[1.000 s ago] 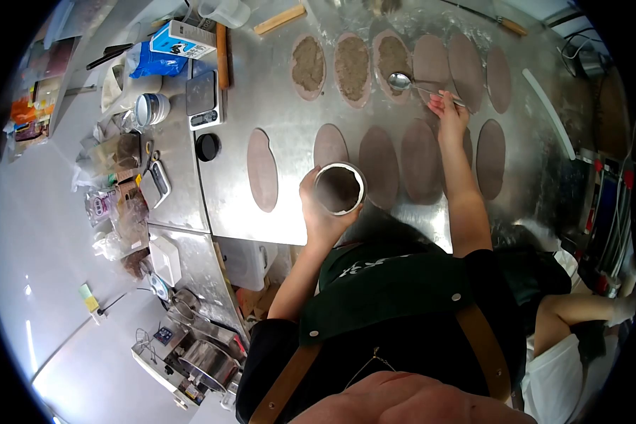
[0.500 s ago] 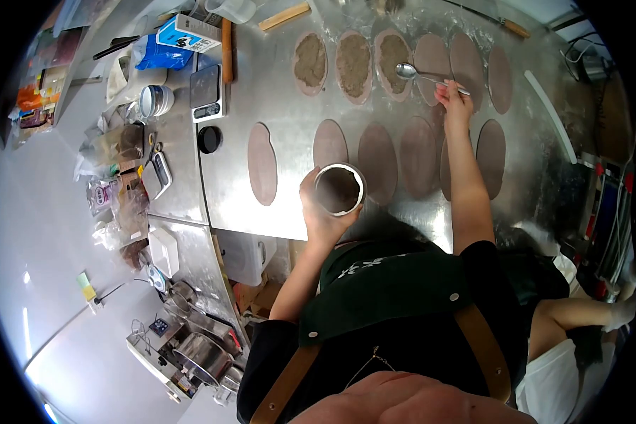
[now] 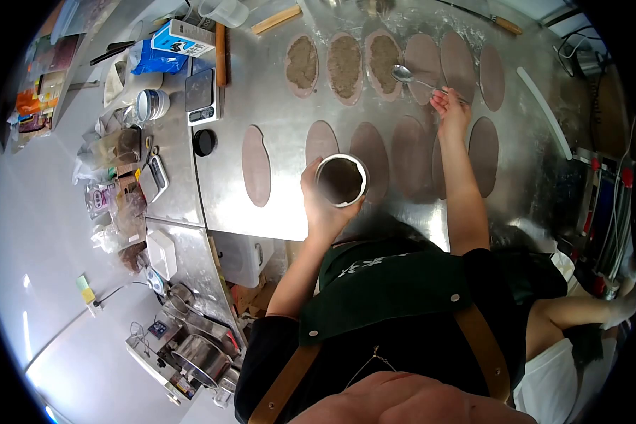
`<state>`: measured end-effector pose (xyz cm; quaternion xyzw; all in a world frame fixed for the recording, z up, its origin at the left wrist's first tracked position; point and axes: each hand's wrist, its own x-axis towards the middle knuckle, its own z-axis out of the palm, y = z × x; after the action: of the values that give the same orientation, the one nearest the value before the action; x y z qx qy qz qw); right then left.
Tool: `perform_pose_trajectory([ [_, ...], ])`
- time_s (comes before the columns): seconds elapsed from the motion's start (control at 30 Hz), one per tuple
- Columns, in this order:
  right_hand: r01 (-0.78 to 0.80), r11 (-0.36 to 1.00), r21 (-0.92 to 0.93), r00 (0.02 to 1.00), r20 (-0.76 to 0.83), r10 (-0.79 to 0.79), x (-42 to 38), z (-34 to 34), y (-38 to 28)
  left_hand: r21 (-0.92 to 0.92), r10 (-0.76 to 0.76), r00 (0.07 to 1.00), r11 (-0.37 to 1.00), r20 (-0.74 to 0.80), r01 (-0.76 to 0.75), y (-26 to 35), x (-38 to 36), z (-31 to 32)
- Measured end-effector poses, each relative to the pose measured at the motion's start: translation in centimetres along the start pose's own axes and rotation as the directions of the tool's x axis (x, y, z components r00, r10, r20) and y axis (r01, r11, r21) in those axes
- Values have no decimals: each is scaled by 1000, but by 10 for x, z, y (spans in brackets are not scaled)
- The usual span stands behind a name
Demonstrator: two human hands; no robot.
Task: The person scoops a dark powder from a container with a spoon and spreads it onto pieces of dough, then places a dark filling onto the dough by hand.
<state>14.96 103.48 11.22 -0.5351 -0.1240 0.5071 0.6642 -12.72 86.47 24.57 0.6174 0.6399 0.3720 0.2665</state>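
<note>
My left hand [image 3: 325, 212] is wrapped round a round white-rimmed container [image 3: 340, 181] with a dark filling inside, held over the near edge of the table. In my right hand [image 3: 451, 109] is a metal spoon [image 3: 404, 74], its bowl at the right edge of an oval dough piece [image 3: 384, 65] covered with grey-brown paste. Two more paste-covered ovals, one of them a dough piece [image 3: 302, 66] at the far left of the row, lie beside it. Bare brownish ovals fill the rest of that row, and a nearer row holds several more, such as a dough oval [image 3: 256, 166].
To the left stand a kitchen scale [image 3: 200, 97], a rolling pin [image 3: 221, 56], a black lid [image 3: 204, 143] and a blue-and-white carton [image 3: 184, 37]. A wooden stick [image 3: 275, 20] lies at the back. A white strip [image 3: 544, 113] is at the right. Another person's leg [image 3: 569, 309] shows at lower right.
The view has shifted slightly, moving the table items a little left. My right hand and the spoon stay close to the third paste-covered oval; my left hand still holds the container.
</note>
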Motion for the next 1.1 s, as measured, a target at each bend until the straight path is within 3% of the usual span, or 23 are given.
perform_pose_trajectory([
  [0.17,95,993,69,945,308,-111,-80,32,-95,-44,124,991,991,-51,-126,-2,26,14],
  [0.3,185,981,51,818,546,-182,-137,30,-136,104,277,958,957,-76,-269,18,48,21],
  [0.37,284,947,-148,815,558,-157,-168,36,-145,105,335,939,939,-82,-326,26,54,25],
  [0.4,329,912,-245,816,560,-144,-177,40,-147,140,365,926,926,-92,-351,31,57,27],
  [0.5,801,539,-260,483,814,-324,-177,46,-149,135,424,901,902,-89,-411,35,60,31],
  [0.63,881,408,-238,395,845,-359,-182,50,-143,153,479,874,872,-77,-465,42,60,35],
  [0.87,847,470,-249,445,815,-372,-177,45,-120,124,490,869,869,-75,-479,44,61,41],
  [1.1,605,721,-340,714,633,-301,-173,33,-103,122,483,873,872,-65,-474,46,68,47],
])
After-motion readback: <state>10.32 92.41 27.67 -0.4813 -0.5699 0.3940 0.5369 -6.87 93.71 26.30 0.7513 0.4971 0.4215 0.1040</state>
